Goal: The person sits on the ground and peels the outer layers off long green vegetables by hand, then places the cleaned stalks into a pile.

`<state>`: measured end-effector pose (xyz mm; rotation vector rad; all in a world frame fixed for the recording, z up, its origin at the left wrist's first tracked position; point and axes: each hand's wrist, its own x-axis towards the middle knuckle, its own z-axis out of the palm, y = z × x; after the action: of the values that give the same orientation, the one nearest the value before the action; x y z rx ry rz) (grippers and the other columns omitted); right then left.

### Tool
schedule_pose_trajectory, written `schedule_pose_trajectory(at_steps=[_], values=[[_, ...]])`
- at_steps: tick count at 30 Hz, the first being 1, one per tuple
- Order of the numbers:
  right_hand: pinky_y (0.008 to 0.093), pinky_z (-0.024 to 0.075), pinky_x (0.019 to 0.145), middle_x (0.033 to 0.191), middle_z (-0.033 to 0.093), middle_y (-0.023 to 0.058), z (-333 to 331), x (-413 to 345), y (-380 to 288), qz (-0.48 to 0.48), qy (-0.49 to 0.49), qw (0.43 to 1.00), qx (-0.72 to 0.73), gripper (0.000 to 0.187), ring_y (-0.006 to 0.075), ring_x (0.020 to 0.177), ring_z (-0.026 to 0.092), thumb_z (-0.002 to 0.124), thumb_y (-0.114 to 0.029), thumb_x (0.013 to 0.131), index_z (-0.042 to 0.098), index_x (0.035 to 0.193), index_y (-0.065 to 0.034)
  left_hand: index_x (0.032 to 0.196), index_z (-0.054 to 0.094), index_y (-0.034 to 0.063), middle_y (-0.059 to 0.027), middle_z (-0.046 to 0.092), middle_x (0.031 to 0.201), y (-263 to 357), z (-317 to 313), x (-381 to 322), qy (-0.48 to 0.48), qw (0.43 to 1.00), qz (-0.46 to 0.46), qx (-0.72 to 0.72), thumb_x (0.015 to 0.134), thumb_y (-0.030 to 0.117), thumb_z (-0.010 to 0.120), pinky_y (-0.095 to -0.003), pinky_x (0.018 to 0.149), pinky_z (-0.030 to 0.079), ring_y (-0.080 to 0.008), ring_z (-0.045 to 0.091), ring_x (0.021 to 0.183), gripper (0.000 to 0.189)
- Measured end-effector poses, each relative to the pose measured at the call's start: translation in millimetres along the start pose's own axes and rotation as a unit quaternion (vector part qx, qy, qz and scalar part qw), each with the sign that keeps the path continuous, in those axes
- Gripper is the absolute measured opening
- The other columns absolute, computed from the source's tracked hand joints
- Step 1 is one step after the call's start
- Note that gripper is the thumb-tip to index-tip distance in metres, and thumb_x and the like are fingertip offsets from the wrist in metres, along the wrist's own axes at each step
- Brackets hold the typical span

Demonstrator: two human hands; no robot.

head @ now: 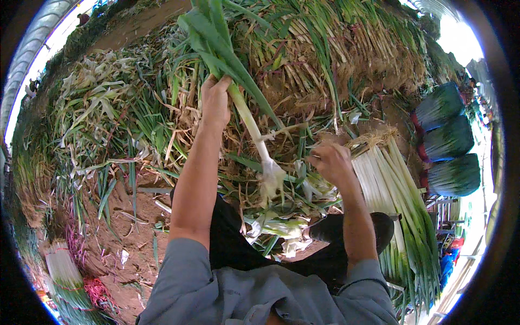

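Note:
My left hand (216, 99) grips a large green onion (248, 115) just below its green leaves. The stalk slants down to the right, so its white shank and rooted base (271, 174) hang over the litter between my knees. A loose pale strip of outer leaf (280, 132) sticks out from the side of the shank. To the right of the stalk and apart from it is my right hand (331, 162), blurred, with its fingers curled. Whether anything is in those fingers is not visible. Just beyond that hand lies a stack of trimmed green onions (375, 178), roots pointing away from me.
Unpeeled onions (325, 53) with soil on their roots are heaped ahead. Discarded leaves (105, 97) pile up at left. Three large green bundles (445, 140) stand at far right. A tied bundle (65, 264) and pink twine (99, 290) lie lower left on bare soil (130, 252).

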<state>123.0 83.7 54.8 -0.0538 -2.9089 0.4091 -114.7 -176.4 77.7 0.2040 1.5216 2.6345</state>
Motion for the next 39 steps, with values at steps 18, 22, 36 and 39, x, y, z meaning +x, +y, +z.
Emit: schedule_pose_trajectory(at_steps=[18,22,36,39], values=[[0.0356,0.0559,0.077,0.092,0.076,0.0166,-42.3,114.1,-103.1,-0.070,0.154,0.928,0.332,0.019,0.0254,0.083,0.075,0.076,-0.014,0.091,0.077,0.103,0.0010,0.131,0.062,0.0047,-0.0196,0.059,0.147,45.7,-4.4,-28.9,-0.311,0.906,0.074,-0.277,0.105,0.037,0.062,-0.0634,0.126,0.029,-0.0399,0.047,0.146,0.042],[0.0382,0.0559,0.075,0.092,0.076,0.0190,-61.0,137.0,-138.4,-0.145,0.111,0.925,0.333,0.022,0.0293,0.081,0.074,0.077,-0.015,0.088,0.076,0.102,0.0022,0.132,0.062,0.0036,-0.0235,0.062,0.143,40.9,7.7,-35.1,-0.229,0.945,0.018,-0.232,0.107,0.032,0.060,-0.0560,0.121,0.039,-0.0378,0.050,0.143,0.038],[0.0329,0.0527,0.058,0.073,0.073,0.0131,-12.0,140.6,-165.1,-0.015,0.123,0.880,0.458,0.023,0.0161,0.060,0.069,0.077,-0.019,0.089,0.074,0.099,0.0011,0.123,0.064,0.0012,-0.0127,0.073,0.117,21.9,13.1,-27.4,-0.024,0.985,0.003,-0.172,0.110,0.032,0.056,-0.0377,0.084,0.057,-0.0237,0.072,0.105,0.034],[0.0335,0.0525,0.058,0.073,0.072,0.0123,-1.8,69.8,-143.3,0.082,0.077,0.880,0.462,0.019,0.0154,0.061,0.069,0.075,-0.016,0.090,0.073,0.098,0.0010,0.124,0.063,0.0019,-0.0160,0.072,0.126,30.7,-4.0,-14.5,0.033,0.987,-0.010,-0.159,0.111,0.033,0.054,-0.0421,0.100,0.051,-0.0274,0.069,0.119,0.035]])
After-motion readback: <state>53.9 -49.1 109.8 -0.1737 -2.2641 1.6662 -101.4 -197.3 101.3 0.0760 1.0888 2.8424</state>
